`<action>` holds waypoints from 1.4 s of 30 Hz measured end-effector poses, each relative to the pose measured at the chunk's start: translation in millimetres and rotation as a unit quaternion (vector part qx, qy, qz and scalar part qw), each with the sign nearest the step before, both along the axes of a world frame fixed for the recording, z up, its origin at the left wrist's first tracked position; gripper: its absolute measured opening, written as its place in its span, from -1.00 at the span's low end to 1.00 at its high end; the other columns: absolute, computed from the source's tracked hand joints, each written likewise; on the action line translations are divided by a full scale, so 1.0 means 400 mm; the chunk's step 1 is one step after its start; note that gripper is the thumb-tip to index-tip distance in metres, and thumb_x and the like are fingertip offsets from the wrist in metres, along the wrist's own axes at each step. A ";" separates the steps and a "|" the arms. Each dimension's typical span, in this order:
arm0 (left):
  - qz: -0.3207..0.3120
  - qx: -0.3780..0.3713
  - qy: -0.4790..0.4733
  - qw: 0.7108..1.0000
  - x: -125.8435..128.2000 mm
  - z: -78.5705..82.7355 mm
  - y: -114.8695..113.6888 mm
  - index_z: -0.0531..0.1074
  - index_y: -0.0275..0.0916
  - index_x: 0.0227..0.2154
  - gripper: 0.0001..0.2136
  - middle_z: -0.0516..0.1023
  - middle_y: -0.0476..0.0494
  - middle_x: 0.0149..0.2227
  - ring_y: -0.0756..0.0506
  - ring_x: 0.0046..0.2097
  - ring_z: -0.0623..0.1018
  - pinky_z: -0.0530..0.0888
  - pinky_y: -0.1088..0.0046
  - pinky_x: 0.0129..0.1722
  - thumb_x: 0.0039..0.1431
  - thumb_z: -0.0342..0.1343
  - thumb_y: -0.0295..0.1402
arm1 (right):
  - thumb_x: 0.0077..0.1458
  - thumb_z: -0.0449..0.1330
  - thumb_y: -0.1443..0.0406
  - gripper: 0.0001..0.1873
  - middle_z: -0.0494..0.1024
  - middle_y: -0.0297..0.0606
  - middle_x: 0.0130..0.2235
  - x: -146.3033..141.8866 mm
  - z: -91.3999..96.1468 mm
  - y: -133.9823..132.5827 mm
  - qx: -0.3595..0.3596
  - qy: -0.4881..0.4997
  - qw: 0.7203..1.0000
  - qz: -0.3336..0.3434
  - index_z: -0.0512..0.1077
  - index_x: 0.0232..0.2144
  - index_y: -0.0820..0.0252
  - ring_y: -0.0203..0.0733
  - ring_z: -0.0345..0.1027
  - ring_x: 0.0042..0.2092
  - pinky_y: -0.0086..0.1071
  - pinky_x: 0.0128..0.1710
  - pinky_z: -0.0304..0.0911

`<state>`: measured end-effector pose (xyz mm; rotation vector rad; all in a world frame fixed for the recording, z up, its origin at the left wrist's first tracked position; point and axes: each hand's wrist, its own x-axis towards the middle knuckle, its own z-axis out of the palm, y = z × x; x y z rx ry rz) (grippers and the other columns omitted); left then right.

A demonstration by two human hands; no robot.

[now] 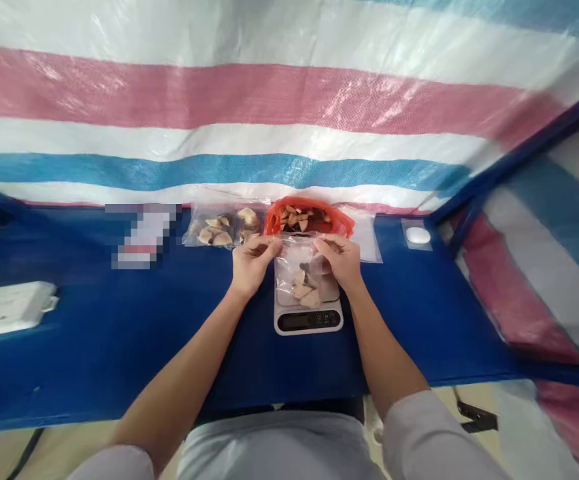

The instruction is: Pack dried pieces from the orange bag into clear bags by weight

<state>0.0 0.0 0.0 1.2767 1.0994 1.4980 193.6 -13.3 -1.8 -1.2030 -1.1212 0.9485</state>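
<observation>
Between the two hands, a clear plastic bag (293,267) sits on a digital kitchen scale (309,321), its upper edge lifted. We find the left hand (253,263) at the bag's upper left and the right hand (337,261) at its upper right, both with the fingers curled and apparently pinched on the thin film; small dark bits at the fingertips are too blurred to identify. Below the grip, pale angular chunks (300,285) with dry, matte faces lie heaped inside the bag, and the scale's white body and dark display show under them, the reading illegible.

Just beyond the grip, a red plastic bowl (289,210) holds brown-and-cream pieces (300,219). Beyond the left hand lies a second clear bag (222,227) of rounded, pale pieces, while beyond the right hand lies a flat, clear plastic sleeve (364,235). Farther right of the grip, a white round object (418,235) rests on a small pad. Well left of the grip, a white power strip (4,308) lies on the blue table cover (94,340). A woven striped tarpaulin (219,100) hangs behind.
</observation>
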 end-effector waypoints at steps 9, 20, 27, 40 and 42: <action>-0.015 0.021 0.024 0.999 -0.003 -0.011 0.006 0.64 -0.22 -0.44 -0.73 0.65 -0.09 -0.42 -0.06 -0.37 0.60 0.56 0.40 -0.25 0.04 0.37 -0.10 | -0.10 0.38 0.05 -0.70 0.60 -0.32 -0.49 0.001 0.013 0.000 -0.005 0.028 1.000 0.008 0.59 -0.43 0.15 -0.23 0.45 -0.51 -0.40 -0.55 0.41; -0.016 0.013 -0.001 1.000 0.006 -0.002 0.004 0.61 -0.25 -0.44 -0.68 0.63 -0.09 -0.47 -0.06 -0.42 0.59 0.54 0.39 -0.31 -0.01 0.39 -0.06 | -0.12 0.38 -0.06 -0.53 0.63 -0.26 -0.39 0.003 0.024 -0.007 -0.073 0.030 0.996 0.032 0.56 -0.30 0.18 -0.20 0.50 -0.46 -0.50 -0.69 0.28; -0.045 0.015 -0.002 0.999 0.007 0.003 0.000 0.62 -0.24 -0.44 -0.69 0.63 -0.08 -0.46 -0.04 -0.42 0.57 0.52 0.42 -0.32 -0.04 0.41 -0.06 | -0.14 0.39 0.00 -0.63 0.59 -0.33 -0.49 0.008 0.008 0.004 -0.026 0.046 0.998 0.027 0.54 -0.42 0.16 -0.26 0.45 -0.51 -0.45 -0.58 0.36; -0.028 0.017 -0.026 0.999 0.000 -0.011 0.016 0.62 -0.22 -0.44 -0.69 0.66 -0.08 -0.44 -0.06 -0.42 0.60 0.56 0.37 -0.28 -0.08 0.43 -0.07 | -0.11 0.39 -0.08 -0.54 0.60 -0.32 -0.46 0.005 0.021 -0.007 -0.024 0.007 0.999 0.041 0.57 -0.33 0.15 -0.25 0.47 -0.52 -0.46 -0.62 0.36; -0.032 0.018 -0.018 0.999 -0.002 -0.011 0.015 0.63 -0.22 -0.44 -0.69 0.66 -0.09 -0.44 -0.06 -0.42 0.60 0.56 0.36 -0.28 -0.07 0.42 -0.06 | -0.11 0.39 -0.07 -0.54 0.60 -0.33 -0.46 0.003 0.013 -0.005 -0.018 0.007 0.999 0.041 0.58 -0.33 0.16 -0.25 0.47 -0.50 -0.43 -0.56 0.41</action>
